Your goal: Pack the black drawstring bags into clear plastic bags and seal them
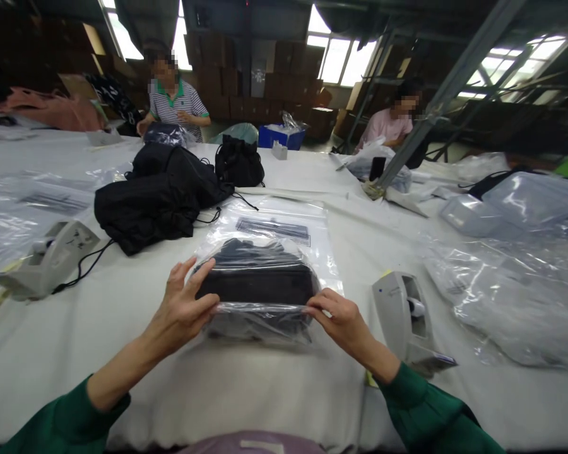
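A clear plastic bag (pixel 269 325) with a folded black cloth item (pixel 255 285) inside lies on the table in front of me. My left hand (pixel 182 302) grips the bag's near left edge, thumb along the plastic and index finger raised apart from it. At the opposite corner, my right hand (pixel 336 313) pinches the same edge between thumb and fingertips. The plastic edge stretches straight between both hands across the black item. Beyond it the bag's flat part, with a printed label block (pixel 273 231), spreads over the table.
Black drawstring bags (pixel 156 195) are heaped at left. Grey tape dispensers (pixel 57 258) stand on either side. Clear plastic bags (pixel 511 302) lie at right, near a slanted metal post (pixel 435 116). Two people work across the white table (pixel 284 394), near a blue bin (pixel 279 137).
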`<state>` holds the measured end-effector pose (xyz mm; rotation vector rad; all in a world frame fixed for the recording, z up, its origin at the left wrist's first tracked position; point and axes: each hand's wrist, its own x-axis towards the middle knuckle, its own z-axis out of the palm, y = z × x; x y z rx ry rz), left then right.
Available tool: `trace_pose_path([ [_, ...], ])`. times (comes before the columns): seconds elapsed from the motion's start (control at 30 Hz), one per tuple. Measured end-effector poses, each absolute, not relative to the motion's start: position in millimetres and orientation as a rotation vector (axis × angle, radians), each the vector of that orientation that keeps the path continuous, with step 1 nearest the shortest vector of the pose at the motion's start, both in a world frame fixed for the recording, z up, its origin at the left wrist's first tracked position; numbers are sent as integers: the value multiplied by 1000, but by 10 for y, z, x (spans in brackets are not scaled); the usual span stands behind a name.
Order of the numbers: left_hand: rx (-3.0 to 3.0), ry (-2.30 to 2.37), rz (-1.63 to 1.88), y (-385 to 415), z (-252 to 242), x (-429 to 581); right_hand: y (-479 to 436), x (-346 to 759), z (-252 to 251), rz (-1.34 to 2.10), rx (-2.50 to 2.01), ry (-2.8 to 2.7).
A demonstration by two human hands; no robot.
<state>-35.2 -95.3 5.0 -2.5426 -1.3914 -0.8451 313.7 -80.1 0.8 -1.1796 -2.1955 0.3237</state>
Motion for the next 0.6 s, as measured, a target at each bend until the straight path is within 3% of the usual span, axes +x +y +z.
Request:
trace_pose_path([
  [0.1, -2755, -1356, -828, -742, 69, -444, -644, 3175, 222, 437, -1150, -2243],
  [0.23, -2929, -1394, -804, -576, 69, -573, -442, 3229, 495, 868, -1290, -2199],
  [0.4, -3009, -1474, -861, -569, 75, -592, -259, 3228, 438, 1296, -1467, -1849],
  [0.6, -2962, -1726, -975, -482, 89, -631, -199, 3216, 140, 1098, -1385, -1675],
])
